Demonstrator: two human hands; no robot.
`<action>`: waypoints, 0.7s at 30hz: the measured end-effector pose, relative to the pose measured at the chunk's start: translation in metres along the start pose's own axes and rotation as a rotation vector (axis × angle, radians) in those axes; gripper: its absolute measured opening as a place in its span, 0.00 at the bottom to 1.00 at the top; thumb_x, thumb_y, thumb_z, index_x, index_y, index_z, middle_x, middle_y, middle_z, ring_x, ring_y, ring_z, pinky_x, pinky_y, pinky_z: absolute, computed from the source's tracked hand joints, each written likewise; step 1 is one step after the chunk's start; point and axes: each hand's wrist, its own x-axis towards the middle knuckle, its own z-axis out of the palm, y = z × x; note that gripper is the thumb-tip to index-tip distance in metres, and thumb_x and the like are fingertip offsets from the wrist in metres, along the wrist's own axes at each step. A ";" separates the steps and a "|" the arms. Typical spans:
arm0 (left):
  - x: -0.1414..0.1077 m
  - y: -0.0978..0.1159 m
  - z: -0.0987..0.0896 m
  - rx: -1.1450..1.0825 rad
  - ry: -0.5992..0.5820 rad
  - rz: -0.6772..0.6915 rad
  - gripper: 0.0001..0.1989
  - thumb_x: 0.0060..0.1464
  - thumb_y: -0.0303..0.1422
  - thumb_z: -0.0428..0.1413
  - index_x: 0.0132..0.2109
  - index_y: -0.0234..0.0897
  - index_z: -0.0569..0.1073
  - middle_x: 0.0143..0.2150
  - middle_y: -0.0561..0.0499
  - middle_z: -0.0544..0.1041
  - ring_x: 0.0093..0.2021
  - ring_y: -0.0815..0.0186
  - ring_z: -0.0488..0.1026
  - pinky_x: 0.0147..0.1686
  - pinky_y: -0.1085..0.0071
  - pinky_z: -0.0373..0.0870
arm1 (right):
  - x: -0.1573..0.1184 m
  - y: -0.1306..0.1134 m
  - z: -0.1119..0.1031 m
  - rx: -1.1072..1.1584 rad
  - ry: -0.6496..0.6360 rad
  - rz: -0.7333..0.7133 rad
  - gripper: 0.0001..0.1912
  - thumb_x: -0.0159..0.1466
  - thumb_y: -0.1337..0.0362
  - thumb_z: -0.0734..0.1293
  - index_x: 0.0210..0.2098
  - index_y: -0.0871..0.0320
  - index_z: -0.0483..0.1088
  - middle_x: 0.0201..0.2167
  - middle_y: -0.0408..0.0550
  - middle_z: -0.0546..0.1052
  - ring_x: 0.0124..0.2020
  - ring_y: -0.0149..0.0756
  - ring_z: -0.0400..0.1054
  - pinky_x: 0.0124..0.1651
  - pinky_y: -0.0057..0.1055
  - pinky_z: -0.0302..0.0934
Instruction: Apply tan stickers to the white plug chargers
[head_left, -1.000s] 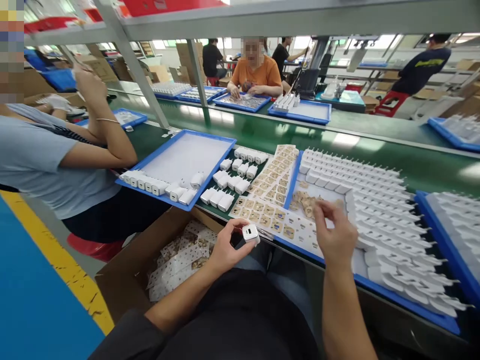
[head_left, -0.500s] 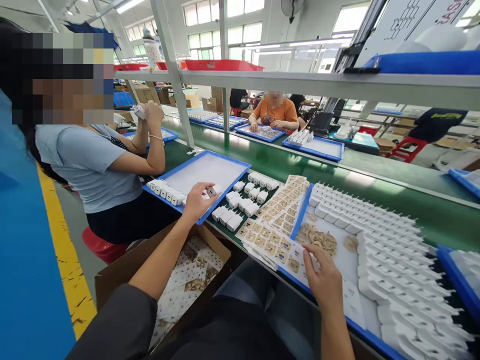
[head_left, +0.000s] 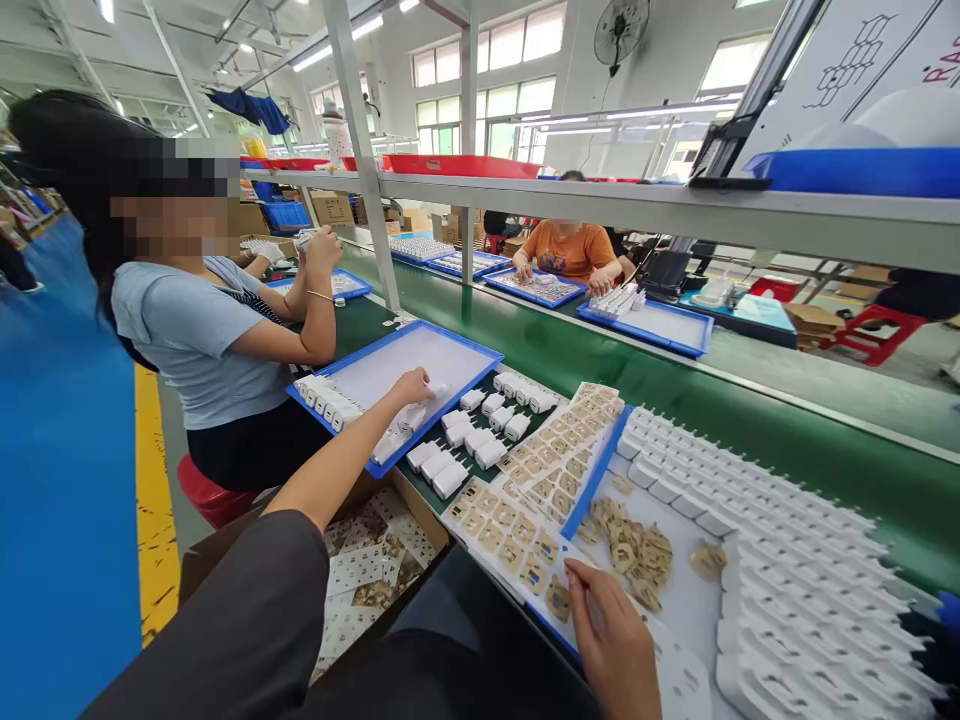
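Observation:
My left hand (head_left: 411, 387) is low over the right part of a blue-rimmed tray (head_left: 457, 335), its fingers curled on a white charger plug (head_left: 411, 418) that it partly hides. A row of similar white charger plugs (head_left: 328, 402) lines the tray's near edge. My right hand (head_left: 611, 640) has thumb and forefinger pinched at the edge of a sheet of tan stickers (head_left: 510, 535). That sheet lies across the front of a second blue-rimmed tray (head_left: 596, 475). Loose tan pieces (head_left: 630, 540) are heaped in this tray, beside dense rows of white chargers (head_left: 795, 560).
Several white chargers (head_left: 480, 440) stand between the trays. More sticker sheets (head_left: 570, 445) lie behind. A cardboard box (head_left: 427, 515) of used sheets is below the bench. A co-worker in light blue (head_left: 172, 330) sits left; another in orange (head_left: 574, 255) sits across. A shelf (head_left: 570, 195) crosses above.
My left hand has lowered the charger to the tray, where it was held up with its face visible. My right hand stays at the sticker sheet's edge. The view has shifted.

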 end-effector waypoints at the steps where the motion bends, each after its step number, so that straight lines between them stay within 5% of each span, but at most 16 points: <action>1: 0.002 0.001 0.001 0.016 -0.045 -0.004 0.18 0.65 0.39 0.58 0.57 0.35 0.71 0.56 0.43 0.75 0.52 0.58 0.76 0.50 0.55 0.77 | 0.000 0.001 0.000 0.011 -0.006 -0.007 0.12 0.72 0.58 0.61 0.44 0.55 0.76 0.37 0.49 0.83 0.36 0.41 0.81 0.39 0.35 0.76; 5: 0.007 0.001 0.002 0.055 -0.168 0.013 0.18 0.65 0.39 0.58 0.58 0.35 0.71 0.56 0.43 0.75 0.52 0.58 0.76 0.50 0.55 0.77 | -0.001 0.007 0.001 0.065 -0.038 -0.032 0.10 0.69 0.62 0.65 0.48 0.50 0.75 0.37 0.47 0.84 0.36 0.44 0.82 0.39 0.36 0.79; 8: 0.008 0.000 0.003 0.051 -0.206 0.050 0.19 0.65 0.40 0.58 0.57 0.34 0.72 0.55 0.43 0.76 0.50 0.59 0.76 0.49 0.56 0.77 | -0.001 0.011 0.000 0.135 -0.068 0.002 0.19 0.66 0.64 0.65 0.54 0.39 0.72 0.39 0.45 0.84 0.37 0.51 0.82 0.38 0.43 0.81; 15: 0.005 0.010 0.004 0.004 -0.188 0.137 0.32 0.45 0.50 0.64 0.54 0.36 0.75 0.50 0.39 0.81 0.38 0.56 0.81 0.38 0.66 0.77 | 0.000 0.006 -0.003 0.152 -0.088 0.110 0.28 0.64 0.64 0.66 0.59 0.27 0.67 0.39 0.40 0.85 0.37 0.55 0.82 0.36 0.48 0.82; 18: -0.018 0.017 -0.001 -0.018 -0.083 0.230 0.34 0.47 0.50 0.62 0.57 0.33 0.73 0.52 0.35 0.80 0.50 0.47 0.80 0.48 0.59 0.76 | 0.001 0.005 -0.004 0.137 -0.093 0.118 0.25 0.64 0.63 0.65 0.57 0.28 0.69 0.39 0.41 0.85 0.37 0.55 0.82 0.36 0.47 0.82; 21: -0.067 0.020 -0.002 -0.081 0.006 0.370 0.32 0.57 0.49 0.55 0.63 0.37 0.69 0.62 0.36 0.75 0.61 0.47 0.73 0.57 0.55 0.72 | 0.002 0.006 -0.004 0.073 -0.071 0.119 0.21 0.64 0.63 0.65 0.54 0.32 0.72 0.40 0.42 0.84 0.39 0.56 0.82 0.38 0.48 0.82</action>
